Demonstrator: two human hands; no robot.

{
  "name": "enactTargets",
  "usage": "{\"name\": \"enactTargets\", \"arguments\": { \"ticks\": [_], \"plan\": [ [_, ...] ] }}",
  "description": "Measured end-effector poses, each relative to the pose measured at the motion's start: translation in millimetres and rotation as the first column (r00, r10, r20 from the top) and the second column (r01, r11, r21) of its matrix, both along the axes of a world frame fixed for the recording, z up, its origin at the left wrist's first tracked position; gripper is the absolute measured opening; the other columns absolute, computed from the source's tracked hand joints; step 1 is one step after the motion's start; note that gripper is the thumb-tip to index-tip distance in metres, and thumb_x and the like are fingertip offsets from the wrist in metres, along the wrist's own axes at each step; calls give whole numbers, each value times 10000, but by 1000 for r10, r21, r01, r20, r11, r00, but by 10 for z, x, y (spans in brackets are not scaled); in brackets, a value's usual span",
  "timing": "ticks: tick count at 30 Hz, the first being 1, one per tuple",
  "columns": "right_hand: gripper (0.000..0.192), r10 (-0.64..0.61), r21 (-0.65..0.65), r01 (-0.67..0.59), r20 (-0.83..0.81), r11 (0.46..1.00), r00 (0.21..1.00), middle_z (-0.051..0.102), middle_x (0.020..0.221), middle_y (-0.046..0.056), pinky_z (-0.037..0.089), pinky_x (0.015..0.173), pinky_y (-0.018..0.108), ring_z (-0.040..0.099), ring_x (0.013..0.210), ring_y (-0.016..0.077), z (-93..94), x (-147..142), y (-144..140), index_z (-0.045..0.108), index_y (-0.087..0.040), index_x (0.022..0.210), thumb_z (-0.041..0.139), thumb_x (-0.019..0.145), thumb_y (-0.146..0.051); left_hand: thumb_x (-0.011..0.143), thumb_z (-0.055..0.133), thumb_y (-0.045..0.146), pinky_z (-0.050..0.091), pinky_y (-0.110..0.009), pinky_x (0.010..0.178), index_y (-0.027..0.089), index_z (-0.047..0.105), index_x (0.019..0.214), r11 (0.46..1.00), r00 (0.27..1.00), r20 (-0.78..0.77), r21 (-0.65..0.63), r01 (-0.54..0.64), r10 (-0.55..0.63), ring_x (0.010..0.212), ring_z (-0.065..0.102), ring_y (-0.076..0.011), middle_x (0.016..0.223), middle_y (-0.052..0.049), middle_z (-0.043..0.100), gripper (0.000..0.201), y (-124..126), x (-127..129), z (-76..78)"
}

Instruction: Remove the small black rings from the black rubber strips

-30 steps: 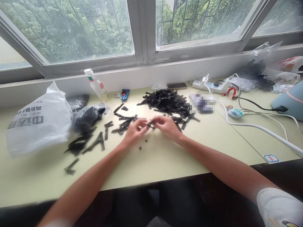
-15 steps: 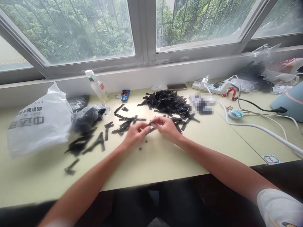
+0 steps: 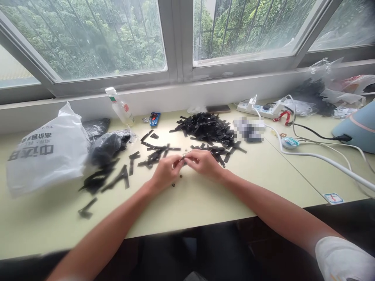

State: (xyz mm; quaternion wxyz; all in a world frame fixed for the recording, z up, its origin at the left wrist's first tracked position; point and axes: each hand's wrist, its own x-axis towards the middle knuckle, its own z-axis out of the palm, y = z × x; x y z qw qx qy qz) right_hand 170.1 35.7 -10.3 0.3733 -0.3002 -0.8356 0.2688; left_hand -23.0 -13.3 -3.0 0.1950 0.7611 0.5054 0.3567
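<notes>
My left hand (image 3: 166, 170) and my right hand (image 3: 204, 165) meet above the table, fingertips pinched together on a small black strip (image 3: 184, 157). Most of that strip is hidden by the fingers. Two small dark rings (image 3: 173, 185) lie on the tabletop just in front of my hands. Behind my right hand rises a large heap of black strips (image 3: 206, 127), several with small round metal-looking spots. A looser group of strips (image 3: 156, 154) lies behind my left hand.
More black strips (image 3: 124, 176) and a dark-filled clear bag (image 3: 108, 146) lie to the left, beside a white plastic bag (image 3: 48, 152). A bottle (image 3: 119, 107), blue packet (image 3: 154, 118) and phone (image 3: 218, 109) stand or lie farther back. Cables run from a power strip (image 3: 259, 109) on the right.
My hands have drawn closer together at the fingertips, and the right has dipped slightly. The strip between them is now more covered. The view has shifted a little.
</notes>
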Motion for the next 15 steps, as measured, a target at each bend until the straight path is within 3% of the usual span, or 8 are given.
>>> {"name": "enactTargets", "arguments": {
  "ticks": [9, 15],
  "plan": [
    [175, 48, 118, -71, 186, 990, 981, 687, 912, 67, 471, 709, 291, 619, 796, 178, -41, 17, 24, 693, -193, 941, 520, 964, -210, 999, 467, 263, 372, -272, 611, 176, 590, 757, 994, 981, -168, 48, 102, -93, 623, 491, -139, 689, -23, 585, 285, 15, -53, -70],
    [206, 33, 245, -112, 303, 963, 952, 636, 832, 62, 412, 641, 283, 550, 711, 162, -8, 33, -3, 666, -178, 896, 475, 974, -193, 991, 461, 215, 350, -271, 594, 171, 570, 745, 989, 963, -241, 53, 139, -122, 601, 471, -135, 659, -16, 563, 272, 0, -63, -67]
  ]
}}
